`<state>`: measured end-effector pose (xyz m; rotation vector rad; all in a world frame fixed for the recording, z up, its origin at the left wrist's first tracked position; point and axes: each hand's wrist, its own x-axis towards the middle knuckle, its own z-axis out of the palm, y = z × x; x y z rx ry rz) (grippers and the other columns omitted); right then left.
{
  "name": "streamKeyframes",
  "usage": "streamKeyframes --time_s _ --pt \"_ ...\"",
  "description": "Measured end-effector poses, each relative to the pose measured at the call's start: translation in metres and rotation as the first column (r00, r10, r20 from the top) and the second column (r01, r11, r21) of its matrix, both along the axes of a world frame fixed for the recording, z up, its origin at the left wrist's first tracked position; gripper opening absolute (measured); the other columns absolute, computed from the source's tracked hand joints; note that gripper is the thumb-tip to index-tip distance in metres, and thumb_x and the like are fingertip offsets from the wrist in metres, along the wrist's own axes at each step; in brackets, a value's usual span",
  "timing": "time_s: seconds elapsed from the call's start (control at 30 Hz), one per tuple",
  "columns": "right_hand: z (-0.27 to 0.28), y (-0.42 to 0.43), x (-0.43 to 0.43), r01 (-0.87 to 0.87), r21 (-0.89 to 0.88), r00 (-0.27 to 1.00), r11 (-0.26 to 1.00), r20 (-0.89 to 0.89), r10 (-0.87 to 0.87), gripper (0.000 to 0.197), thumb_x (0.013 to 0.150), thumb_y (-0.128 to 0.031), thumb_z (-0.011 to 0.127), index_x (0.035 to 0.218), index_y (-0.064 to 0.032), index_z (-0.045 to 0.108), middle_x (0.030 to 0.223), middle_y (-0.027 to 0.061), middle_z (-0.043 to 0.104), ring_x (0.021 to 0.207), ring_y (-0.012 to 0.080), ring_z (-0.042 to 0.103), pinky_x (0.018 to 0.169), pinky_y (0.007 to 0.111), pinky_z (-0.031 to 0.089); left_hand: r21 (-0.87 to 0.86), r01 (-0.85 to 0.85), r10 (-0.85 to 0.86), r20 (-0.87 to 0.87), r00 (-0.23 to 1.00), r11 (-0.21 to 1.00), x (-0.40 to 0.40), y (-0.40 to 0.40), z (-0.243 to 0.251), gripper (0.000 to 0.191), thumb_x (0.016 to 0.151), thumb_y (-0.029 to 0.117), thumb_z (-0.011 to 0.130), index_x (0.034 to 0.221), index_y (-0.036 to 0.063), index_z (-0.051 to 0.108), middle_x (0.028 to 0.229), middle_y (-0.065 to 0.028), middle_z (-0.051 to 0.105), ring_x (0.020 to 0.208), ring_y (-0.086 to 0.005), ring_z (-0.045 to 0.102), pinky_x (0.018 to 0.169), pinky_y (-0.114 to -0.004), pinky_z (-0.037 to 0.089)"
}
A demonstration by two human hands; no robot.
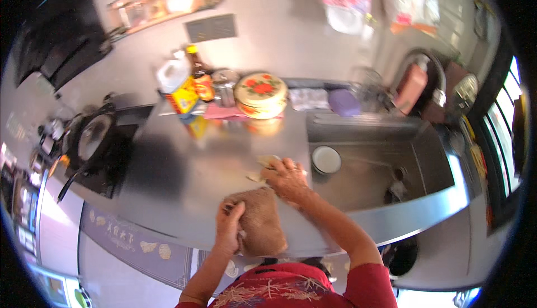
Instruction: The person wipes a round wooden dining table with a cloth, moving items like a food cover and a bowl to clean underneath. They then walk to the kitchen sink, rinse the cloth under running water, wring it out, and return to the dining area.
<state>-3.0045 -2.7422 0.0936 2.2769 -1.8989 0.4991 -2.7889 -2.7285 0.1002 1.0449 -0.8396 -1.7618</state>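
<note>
My left hand [228, 226] grips the left side of a folded brown cloth [258, 222], thumb on top, at the near edge of the stainless steel counter [205, 161]. Beyond the cloth, my right hand [287, 180] rests low over the counter beside the sink, its fingers on a pale, thin piece [268, 161] that looks like a cloth or wrapper. Blur hides what that piece is and how firmly the fingers hold it. Part of it shows left of the fingertips.
At right, a white bowl [326, 160] sits in the steel sink [361, 186]. Along the wall stand a floral round tin [261, 96], a brown bottle [203, 81], a plastic jug [173, 75] and a purple cloth [344, 102]. A wok [94, 136] is on the stove at left.
</note>
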Motion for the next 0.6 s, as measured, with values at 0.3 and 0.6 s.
streamKeyframes --time_s 0.3,0.6 --pt "-0.011 0.090 -0.040 -0.272 -0.107 0.959 0.956 -0.115 0.260 0.038 0.086 -0.027 0.054 0.124 -0.0239 0.054 0.120 0.0042 0.047 0.109 0.0255 0.044 0.074 0.046 0.043 -0.152 -0.168 0.175 0.039 0.984 0.974 -0.037 -0.028 0.017 0.034 0.087 0.017 0.062 0.117 0.0034 0.053 0.117 -0.0098 0.057 0.107 -0.0220 0.055 0.092 -0.036 0.046" --pt "0.002 0.238 -0.131 -0.218 0.092 0.976 0.972 0.039 0.215 0.045 0.083 -0.028 0.056 0.128 -0.0207 0.052 0.129 0.0017 0.043 0.116 0.0226 0.041 0.084 0.043 0.039 -0.316 -0.144 0.272 0.412 0.870 0.938 -0.070 -0.105 -0.012 0.036 0.087 0.022 0.064 0.116 0.0038 0.053 0.118 -0.0102 0.056 0.107 -0.0231 0.055 0.088 -0.038 0.045"
